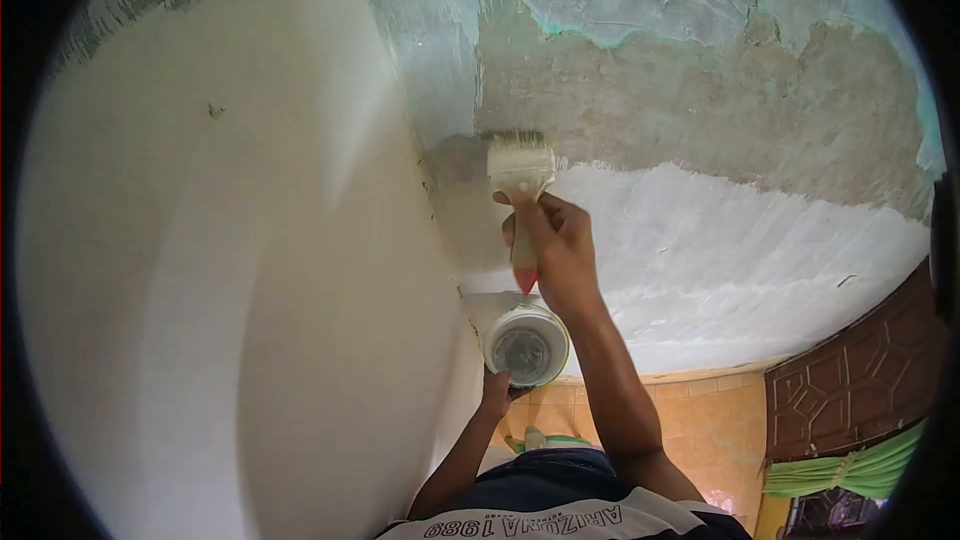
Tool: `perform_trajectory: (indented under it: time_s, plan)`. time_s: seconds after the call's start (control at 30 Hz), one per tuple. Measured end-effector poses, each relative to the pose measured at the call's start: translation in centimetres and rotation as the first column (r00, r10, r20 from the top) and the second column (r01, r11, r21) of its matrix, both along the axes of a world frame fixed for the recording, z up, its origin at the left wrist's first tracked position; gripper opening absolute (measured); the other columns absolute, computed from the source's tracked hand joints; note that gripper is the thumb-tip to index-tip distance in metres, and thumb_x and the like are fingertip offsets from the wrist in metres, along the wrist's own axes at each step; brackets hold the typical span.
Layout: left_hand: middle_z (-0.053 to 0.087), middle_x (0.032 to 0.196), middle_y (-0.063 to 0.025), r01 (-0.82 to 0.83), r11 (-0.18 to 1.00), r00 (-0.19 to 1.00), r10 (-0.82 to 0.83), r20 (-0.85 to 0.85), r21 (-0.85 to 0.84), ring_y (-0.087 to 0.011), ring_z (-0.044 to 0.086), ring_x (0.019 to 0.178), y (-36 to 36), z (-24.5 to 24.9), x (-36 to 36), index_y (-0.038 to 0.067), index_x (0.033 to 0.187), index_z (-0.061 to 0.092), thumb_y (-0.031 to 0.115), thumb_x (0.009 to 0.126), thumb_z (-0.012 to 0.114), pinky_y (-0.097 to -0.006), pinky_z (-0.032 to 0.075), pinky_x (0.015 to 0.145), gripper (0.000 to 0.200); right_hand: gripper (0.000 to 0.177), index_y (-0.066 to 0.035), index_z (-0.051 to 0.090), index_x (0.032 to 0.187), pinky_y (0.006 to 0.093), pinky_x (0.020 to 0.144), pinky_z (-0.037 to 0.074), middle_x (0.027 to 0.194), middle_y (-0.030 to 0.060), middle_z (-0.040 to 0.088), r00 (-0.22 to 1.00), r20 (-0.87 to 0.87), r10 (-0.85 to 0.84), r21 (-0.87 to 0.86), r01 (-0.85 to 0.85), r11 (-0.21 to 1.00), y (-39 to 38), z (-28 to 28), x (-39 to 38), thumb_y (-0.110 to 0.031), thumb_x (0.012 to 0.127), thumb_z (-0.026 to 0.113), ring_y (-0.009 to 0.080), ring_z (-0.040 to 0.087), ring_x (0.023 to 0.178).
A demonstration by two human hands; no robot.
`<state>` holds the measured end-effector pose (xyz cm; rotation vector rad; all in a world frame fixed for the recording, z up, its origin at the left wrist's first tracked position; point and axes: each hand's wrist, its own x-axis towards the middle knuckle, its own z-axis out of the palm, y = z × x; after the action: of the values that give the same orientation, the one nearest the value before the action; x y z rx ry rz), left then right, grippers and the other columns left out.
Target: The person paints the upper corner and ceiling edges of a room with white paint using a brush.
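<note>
Pinched by its handle in my right hand (560, 245) is a wide paintbrush (521, 162), its bristles up against the wall near the corner. The handle ends in a red tip, and pale paint coats the brush head. Lower down, my left hand (497, 395) grips the rim of a white bucket (545, 320), thumb over the edge. Greyish-white liquid shows at the bucket's bottom. Fresh white paint covers the lower part of the facing wall (680, 250); above it the surface is bare grey-brown plaster (640, 90) with peeling greenish patches.
A cream-painted wall (180, 240) runs close along my left side and meets the facing wall at a corner. Below is an orange tiled floor (700, 415). At the right are a brown carved wooden door (850, 360) and a tied green curtain (850, 470).
</note>
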<state>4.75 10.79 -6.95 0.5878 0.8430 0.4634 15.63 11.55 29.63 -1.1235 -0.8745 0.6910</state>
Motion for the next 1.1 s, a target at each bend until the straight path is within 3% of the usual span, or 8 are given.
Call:
perform_trajectory:
  time_s: [0.1, 0.3, 0.4, 0.53, 0.7, 0.8, 0.9, 1.1]
  plan:
    - [0.045, 0.144, -0.0147, -0.003, 1.000, 1.000, 0.003, 0.013, -0.013, -0.0355, 0.059, 0.122, 0.3, -0.9, 0.0, 0.024, 0.149, 0.026, 0.001, 0.095, 0.046, -0.0528, 0.063, 0.086, 0.062, 0.038, 0.006, 0.068, 0.112, 0.0224, 0.049, 0.038, 0.067, 0.0013, 0.058, 0.987, 0.140, -0.080, 0.077, 0.069, 0.995, 0.2, -2.3, -0.6, -0.029, 0.103, 0.056, 0.0053, 0.050, 0.053]
    - [0.045, 0.145, -0.0139, -0.018, 1.000, 1.000, 0.018, 0.000, -0.015, -0.0354, 0.058, 0.123, 0.5, 0.0, -0.2, 0.023, 0.149, 0.027, 0.001, 0.095, 0.045, -0.0522, 0.063, 0.087, 0.061, 0.037, 0.006, 0.065, 0.112, 0.0233, 0.043, 0.036, 0.065, 0.0020, 0.055, 0.994, -0.102, -0.030, -0.113, 0.019, 0.993, -0.1, -8.9, 0.0, -0.030, 0.103, 0.057, 0.0056, 0.047, 0.047]
    - [0.044, 0.145, -0.0141, -0.021, 0.999, 1.000, 0.021, -0.003, -0.037, -0.0359, 0.057, 0.124, 0.2, -1.2, -0.5, 0.023, 0.150, 0.026, -0.001, 0.095, 0.043, -0.0533, 0.062, 0.087, 0.062, 0.034, 0.007, 0.067, 0.109, 0.0219, 0.048, 0.037, 0.069, 0.0021, 0.056, 0.910, -0.413, -0.035, -0.179, -0.044, 0.983, -0.9, -11.0, -1.1, -0.025, 0.098, 0.063, 0.0072, 0.049, 0.053]
    - [0.043, 0.145, -0.0143, -0.034, 0.999, 0.998, 0.032, -0.050, -0.030, -0.0363, 0.058, 0.123, 0.2, -0.1, -0.3, 0.025, 0.150, 0.024, -0.001, 0.095, 0.041, -0.0546, 0.062, 0.087, 0.063, 0.031, 0.008, 0.069, 0.106, 0.0219, 0.051, 0.038, 0.071, 0.0027, 0.058, 0.902, -0.425, -0.079, -0.194, -0.006, 0.981, -0.6, -7.7, -0.2, -0.021, 0.094, 0.066, 0.0077, 0.051, 0.057]
    - [0.043, 0.145, -0.0138, -0.002, 1.000, 1.000, 0.001, -0.017, -0.013, -0.0352, 0.058, 0.122, 0.2, 0.4, -0.4, 0.025, 0.149, 0.026, 0.001, 0.095, 0.043, -0.0537, 0.062, 0.087, 0.061, 0.034, 0.009, 0.068, 0.108, 0.0232, 0.050, 0.039, 0.068, 0.0020, 0.059, 0.987, -0.146, 0.060, 0.066, -0.050, 0.997, -0.2, 1.1, 0.9, -0.023, 0.096, 0.064, 0.0067, 0.051, 0.056]
    - [0.044, 0.144, -0.0135, 0.011, 1.000, 1.000, -0.011, 0.005, 0.011, -0.0342, 0.059, 0.122, 0.3, 0.6, -0.5, 0.024, 0.148, 0.028, 0.003, 0.096, 0.045, -0.0523, 0.063, 0.086, 0.059, 0.035, 0.005, 0.068, 0.112, 0.0230, 0.050, 0.039, 0.065, 0.0012, 0.058, 0.998, 0.058, 0.020, 0.141, -0.029, 0.990, 0.5, 0.2, 0.7, -0.027, 0.100, 0.061, 0.0060, 0.051, 0.053]
    - [0.045, 0.143, -0.0129, 0.002, 1.000, 1.000, -0.002, 0.023, 0.023, -0.0334, 0.060, 0.120, 0.4, 0.3, -0.6, 0.023, 0.147, 0.029, 0.004, 0.096, 0.046, -0.0502, 0.064, 0.084, 0.057, 0.035, 0.002, 0.068, 0.112, 0.0230, 0.049, 0.039, 0.064, 0.0012, 0.057, 0.999, 0.050, -0.023, 0.039, 0.021, 0.999, 0.8, -4.2, 1.6, -0.030, 0.102, 0.059, 0.0056, 0.050, 0.052]
    - [0.047, 0.141, -0.0130, -0.048, 0.998, 0.999, 0.048, -0.021, 0.033, -0.0335, 0.060, 0.119, 0.5, 0.9, -0.5, 0.022, 0.148, 0.028, 0.005, 0.096, 0.048, -0.0495, 0.065, 0.081, 0.058, 0.036, 0.005, 0.068, 0.109, 0.0232, 0.049, 0.040, 0.067, 0.0023, 0.057, 0.965, -0.260, -0.038, -0.182, -0.010, 0.983, -0.8, -12.5, 0.1, -0.029, 0.099, 0.062, 0.0074, 0.051, 0.054]
